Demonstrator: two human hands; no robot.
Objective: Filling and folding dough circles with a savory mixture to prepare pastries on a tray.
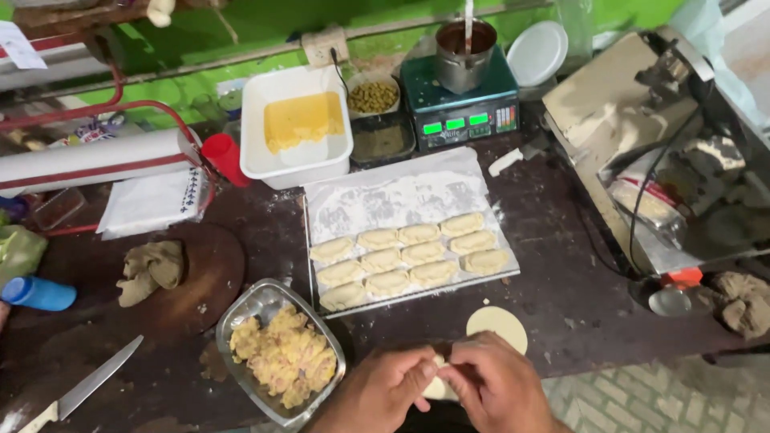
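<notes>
A dough piece is being pinched between the left hand and right hand, brought together at the counter's 6 o'clock edge. A dough disc is lying at 1 o'clock, a filling dish at 9, a pastry tray at 12.

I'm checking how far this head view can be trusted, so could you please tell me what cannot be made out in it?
- Dough piece: mostly hidden between the left hand and right hand; its shape is unclear.
- Knife: handle cut off by the bottom-left edge.
- Steel cup on the scale: contents too dark to tell.
- Machine: right side cut off by the edge.
</notes>
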